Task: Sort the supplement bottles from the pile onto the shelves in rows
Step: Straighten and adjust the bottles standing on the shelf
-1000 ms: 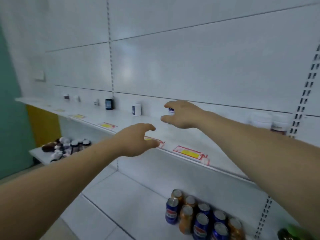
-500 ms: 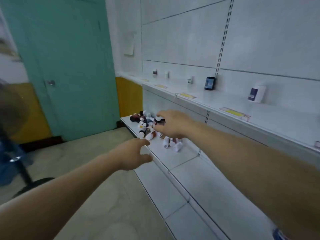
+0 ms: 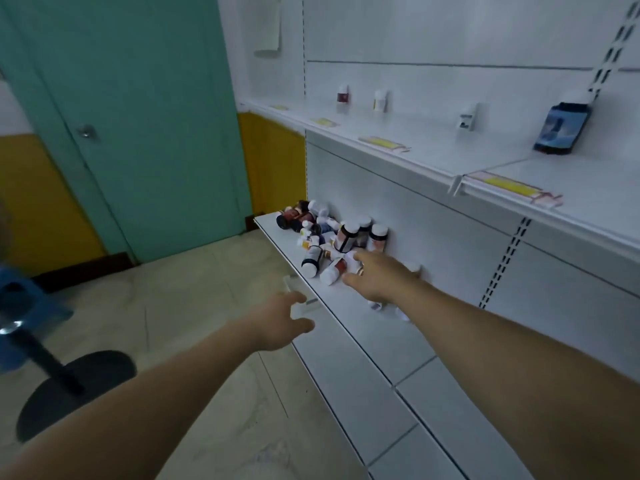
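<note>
The green door (image 3: 138,133) filled less of the view than half a second before, the camera having drawn nearer the shelving. The upper shelf (image 3: 433,161) carried four small items standing well apart along its back. On the lower shelf (image 3: 349,317) the pile of bottles (image 3: 325,237) lay jumbled against the back panel, larger in view than earlier. The right hand (image 3: 377,278), which a second ago had been up at the upper shelf, had come down to the pile's near edge, fingers stretched out and thumb apart, tips at a bottle lying on its side (image 3: 331,271), gripping nothing. The left hand (image 3: 277,323) hovered at the shelf's front edge, fingers loosely spread, empty.
</note>
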The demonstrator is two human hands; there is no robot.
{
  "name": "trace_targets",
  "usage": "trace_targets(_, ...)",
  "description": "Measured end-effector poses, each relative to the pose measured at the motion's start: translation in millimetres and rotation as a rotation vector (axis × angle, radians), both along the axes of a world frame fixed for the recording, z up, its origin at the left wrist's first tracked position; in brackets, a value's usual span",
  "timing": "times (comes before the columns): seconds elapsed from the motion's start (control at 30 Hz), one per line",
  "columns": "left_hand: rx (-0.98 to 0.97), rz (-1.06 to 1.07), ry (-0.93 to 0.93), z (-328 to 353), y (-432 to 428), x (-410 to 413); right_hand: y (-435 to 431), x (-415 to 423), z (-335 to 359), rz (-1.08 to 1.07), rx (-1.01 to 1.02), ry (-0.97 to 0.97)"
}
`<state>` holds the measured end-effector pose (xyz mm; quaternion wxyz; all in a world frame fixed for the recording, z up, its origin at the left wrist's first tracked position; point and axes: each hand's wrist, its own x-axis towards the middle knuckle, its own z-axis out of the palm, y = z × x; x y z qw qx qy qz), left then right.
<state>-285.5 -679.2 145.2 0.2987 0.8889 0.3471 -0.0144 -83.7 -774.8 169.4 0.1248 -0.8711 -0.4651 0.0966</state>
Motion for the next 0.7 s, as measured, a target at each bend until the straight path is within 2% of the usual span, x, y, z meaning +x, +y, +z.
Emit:
trace_targets(0.13, -0.104, 0.073, 0.019, -30.9, 71.4, 34.3, 60.9, 39.7, -36.4, -0.044, -0.042, 0.018)
trace_targets(0.3, -0.109, 0.052, 0.091, -57.0, 158.7, 66.8, 123.0, 73.2, -72.8, -0.114, -0.102, 0.12)
trace_targets(0.43, -0.1, -0.032, 0.126, -77.9, 228.8, 103.3, 173.2, 91.2, -97.8, -0.178, -0.118, 0.136)
trace_targets(0.7, -0.117, -0.351, 0.188, -111.3, 369.6, 169.3, 263.5, 90.9, -149.6, -0.482, -0.041, 0.264)
